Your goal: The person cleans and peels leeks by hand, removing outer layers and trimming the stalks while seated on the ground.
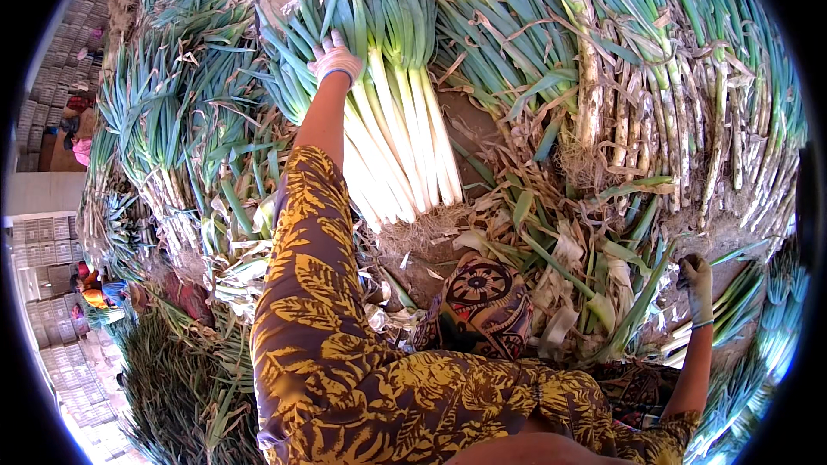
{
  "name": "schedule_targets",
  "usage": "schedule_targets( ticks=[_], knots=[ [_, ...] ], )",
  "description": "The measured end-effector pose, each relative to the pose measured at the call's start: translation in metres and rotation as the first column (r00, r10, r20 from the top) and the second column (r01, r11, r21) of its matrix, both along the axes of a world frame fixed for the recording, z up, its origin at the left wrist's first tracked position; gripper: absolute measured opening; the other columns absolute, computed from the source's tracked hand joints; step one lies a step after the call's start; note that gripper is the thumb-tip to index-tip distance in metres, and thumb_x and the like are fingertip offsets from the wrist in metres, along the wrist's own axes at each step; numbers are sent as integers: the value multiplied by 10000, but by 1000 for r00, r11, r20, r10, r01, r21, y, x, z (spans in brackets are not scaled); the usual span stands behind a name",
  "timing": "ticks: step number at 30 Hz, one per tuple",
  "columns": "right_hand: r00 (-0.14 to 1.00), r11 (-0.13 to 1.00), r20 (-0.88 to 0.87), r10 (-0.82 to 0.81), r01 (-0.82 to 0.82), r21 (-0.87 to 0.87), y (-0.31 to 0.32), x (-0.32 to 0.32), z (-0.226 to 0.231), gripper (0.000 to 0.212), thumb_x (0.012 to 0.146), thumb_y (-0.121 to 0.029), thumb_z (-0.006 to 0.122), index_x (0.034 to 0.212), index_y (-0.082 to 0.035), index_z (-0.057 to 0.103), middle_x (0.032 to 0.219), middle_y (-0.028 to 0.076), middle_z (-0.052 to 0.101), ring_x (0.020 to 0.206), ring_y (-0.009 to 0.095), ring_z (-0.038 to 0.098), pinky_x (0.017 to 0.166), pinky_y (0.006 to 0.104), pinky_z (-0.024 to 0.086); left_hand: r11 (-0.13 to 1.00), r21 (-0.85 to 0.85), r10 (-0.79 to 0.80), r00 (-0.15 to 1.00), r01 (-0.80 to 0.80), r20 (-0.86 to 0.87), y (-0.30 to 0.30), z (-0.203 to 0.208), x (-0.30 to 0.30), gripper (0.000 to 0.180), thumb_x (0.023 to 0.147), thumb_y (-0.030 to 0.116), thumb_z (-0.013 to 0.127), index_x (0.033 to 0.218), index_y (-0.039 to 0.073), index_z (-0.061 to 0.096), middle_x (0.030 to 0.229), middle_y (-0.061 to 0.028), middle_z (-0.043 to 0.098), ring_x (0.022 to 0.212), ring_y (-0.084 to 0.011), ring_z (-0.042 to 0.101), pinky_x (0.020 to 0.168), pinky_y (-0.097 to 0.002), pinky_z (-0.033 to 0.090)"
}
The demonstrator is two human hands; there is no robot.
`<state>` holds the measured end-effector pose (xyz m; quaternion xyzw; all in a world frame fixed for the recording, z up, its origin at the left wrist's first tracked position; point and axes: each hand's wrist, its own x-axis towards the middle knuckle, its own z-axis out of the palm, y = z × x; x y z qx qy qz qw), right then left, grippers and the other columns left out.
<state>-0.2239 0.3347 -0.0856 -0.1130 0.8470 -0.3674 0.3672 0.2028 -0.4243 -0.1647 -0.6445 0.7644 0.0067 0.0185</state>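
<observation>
A cleaned bundle of long green onions (405,133), with smooth white stalks and green tops, lies ahead of me, roots pointing my way. My left hand (334,62), in a pale glove, rests on the leaves at the bundle's left side, fingers stretched out. Far to the right, my right hand (694,280), also gloved, is closed beside loose green leaves; a small dark shape shows at its fingers, too small to name. Close to it lie a few more green onions (732,314) with pale stalks.
Uncleaned green onions (642,112) with dry skins are heaped at the right, and another heap (164,112) stands at the left. Peeled leaves and husks (560,258) litter the ground before me. Stacked crates (56,241) and people (102,293) show at the far left.
</observation>
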Motion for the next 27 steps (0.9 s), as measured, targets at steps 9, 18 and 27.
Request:
schedule_targets(
  ticks=[9, 18, 27],
  knots=[
    [914, 942, -271, 301, -240, 236, -33, 10, 6, 325, 855, -295, 617, 924, 16, 685, 695, 153, 632, 634, 237, 602, 639, 372, 488, 947, -93, -322, 919, 309, -227, -8, 5, 31, 700, 830, 291, 655, 1424, 31, 390, 1338, -221, 528, 1214, -396, 515, 1043, -443, 407],
    [528, 881, -809, 258, 215, 421, -128, -9, 14, 614, 833, -325, 694, 1358, -96, 473, 1165, 186, 582, 1035, 346, 601, 891, 417, 498, 564, 66, -666, 500, 823, -553, 294, 171, -83, 449, 888, 294, 634, 1259, 46, 581, 1253, -178, 595, 1178, -310, 560, 1049, -379, 405],
    [661, 981, -741, 118, 37, 189, -144, -30, 38, 373, 856, -258, 635, 1121, 2, 597, 924, 225, 683, 898, 312, 686, 789, 438, 533, 210, 19, -505, 125, 978, -854, 417, 241, -206, 411, 960, 315, 561, 1283, 61, 575, 1262, -102, 613, 1149, -231, 586, 1016, -330, 429]
  ],
)
